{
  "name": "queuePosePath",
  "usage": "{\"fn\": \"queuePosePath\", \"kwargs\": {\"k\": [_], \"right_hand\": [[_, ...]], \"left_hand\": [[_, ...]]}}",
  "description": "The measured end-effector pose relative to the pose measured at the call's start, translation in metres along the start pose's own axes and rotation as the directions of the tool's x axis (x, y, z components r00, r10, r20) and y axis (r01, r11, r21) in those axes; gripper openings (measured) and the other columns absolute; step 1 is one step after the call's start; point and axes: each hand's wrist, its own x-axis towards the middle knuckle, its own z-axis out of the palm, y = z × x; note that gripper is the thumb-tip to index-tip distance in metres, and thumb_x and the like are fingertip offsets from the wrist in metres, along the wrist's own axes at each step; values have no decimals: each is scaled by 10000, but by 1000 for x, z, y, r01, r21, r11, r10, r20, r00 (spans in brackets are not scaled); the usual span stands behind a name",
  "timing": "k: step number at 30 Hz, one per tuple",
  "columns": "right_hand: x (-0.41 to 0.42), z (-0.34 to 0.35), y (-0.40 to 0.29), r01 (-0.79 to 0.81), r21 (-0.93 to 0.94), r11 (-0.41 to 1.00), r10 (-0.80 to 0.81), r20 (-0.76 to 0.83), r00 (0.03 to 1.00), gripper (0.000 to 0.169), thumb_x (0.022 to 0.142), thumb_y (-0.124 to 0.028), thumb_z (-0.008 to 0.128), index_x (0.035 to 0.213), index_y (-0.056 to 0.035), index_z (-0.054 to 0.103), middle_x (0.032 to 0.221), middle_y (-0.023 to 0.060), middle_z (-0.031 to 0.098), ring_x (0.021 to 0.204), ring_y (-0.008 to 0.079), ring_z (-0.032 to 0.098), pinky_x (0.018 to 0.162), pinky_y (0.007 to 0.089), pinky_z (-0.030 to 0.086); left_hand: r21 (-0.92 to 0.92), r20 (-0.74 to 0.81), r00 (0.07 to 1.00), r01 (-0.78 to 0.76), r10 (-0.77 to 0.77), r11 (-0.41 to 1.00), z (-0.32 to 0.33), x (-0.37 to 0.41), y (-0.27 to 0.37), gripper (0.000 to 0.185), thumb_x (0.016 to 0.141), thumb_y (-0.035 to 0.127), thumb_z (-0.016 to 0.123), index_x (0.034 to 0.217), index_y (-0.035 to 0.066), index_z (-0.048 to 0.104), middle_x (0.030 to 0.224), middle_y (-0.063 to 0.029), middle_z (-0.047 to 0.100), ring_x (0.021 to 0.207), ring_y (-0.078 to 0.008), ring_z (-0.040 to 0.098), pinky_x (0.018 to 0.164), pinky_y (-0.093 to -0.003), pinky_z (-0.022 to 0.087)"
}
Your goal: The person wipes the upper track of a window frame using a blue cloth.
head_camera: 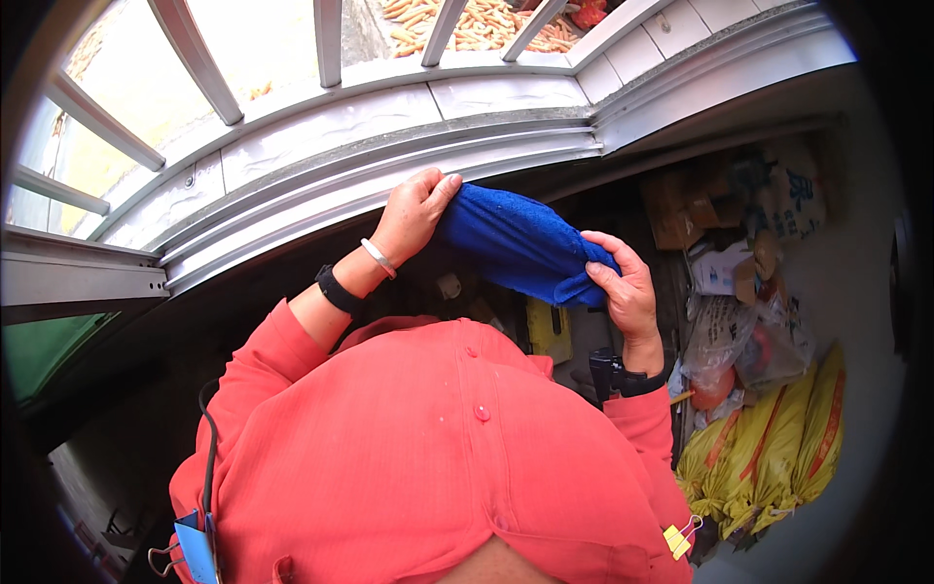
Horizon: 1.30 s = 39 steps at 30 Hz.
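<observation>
A blue towelling cloth [514,233] is stretched, folded lengthwise, between my two hands in front of the red shirt. Its upper left end is pinched by my left hand [417,208], close to the window frame's inner edge. At the lower right end, the thumb and fingers of my right hand [622,281] grip the bunched cloth. Just beyond the cloth runs the metal window track [379,186], apart from it. The underside of the cloth is hidden.
Metal window bars [330,44] cross the opening above, with corn cobs [474,29] heaped outside. At left, a window sash [80,281] juts inward. Yellow sacks [773,438], plastic bags [759,336] and a cardboard box [668,219] line the wall on the right. A yellow object [549,332] stands below.
</observation>
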Motion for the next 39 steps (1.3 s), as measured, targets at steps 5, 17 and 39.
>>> {"fn": "queuePosePath", "kwargs": {"k": [5, 17, 39], "right_hand": [[1, 2, 17, -39, 454, 890, 44, 1, 999, 352, 899, 7, 564, 1250, 13, 546, 1155, 100, 628, 1051, 162, 598, 957, 290, 465], [23, 65, 64, -83, 704, 706, 97, 20, 995, 377, 925, 3, 538, 1292, -68, 486, 1207, 61, 559, 1126, 157, 524, 1005, 311, 413], [38, 70, 26, 373, -391, 841, -373, 80, 924, 708, 881, -214, 670, 1450, -14, 298, 1245, 180, 554, 1115, 291, 572, 942, 337, 452]], "left_hand": [[-39, 49, 999, -12, 14, 999, 15, -11, 6, 316, 908, 179, 644, 1165, 26, 540, 929, -89, 585, 764, -150, 572, 705, -280, 492], [-576, 561, 811, 527, -167, 625, 27, -4, 27, 456, 845, 264, 737, 1219, 64, 571, 1097, 0, 619, 996, -101, 573, 864, -270, 466], [-548, 355, 934, 241, -39, 801, 19, -4, 34, 301, 855, 90, 651, 1141, 25, 584, 985, 0, 640, 875, -69, 577, 790, -238, 485]]}}
